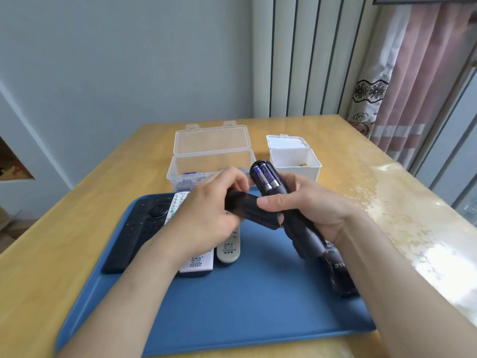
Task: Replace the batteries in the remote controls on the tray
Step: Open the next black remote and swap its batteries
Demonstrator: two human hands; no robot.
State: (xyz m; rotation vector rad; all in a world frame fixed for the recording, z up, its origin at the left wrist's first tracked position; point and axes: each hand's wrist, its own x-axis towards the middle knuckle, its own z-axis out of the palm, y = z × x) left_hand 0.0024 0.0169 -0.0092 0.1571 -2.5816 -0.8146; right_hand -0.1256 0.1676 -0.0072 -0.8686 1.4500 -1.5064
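My right hand (312,202) grips the remote (307,241) round its middle, back side up, above the tray (245,306). Two purple batteries (265,178) lie side by side in its open bay. My left hand (206,210) pinches the cover (249,211), held crosswise against the remote with my right thumb resting on it.

The cells look like the purple ones in the clear box (211,161), so I judge them fresh and the step to be closing up. Next, I must turn the cover in line with the bay, seat its edge and slide it until it catches.

My left fingers hide the cover's far end, so I cannot see its tabs. My arm covers much of the other remotes (227,250) on the tray. The white box (294,158) shows only a glint of something inside, perhaps spent cells. The battery polarity marks are too small to read.
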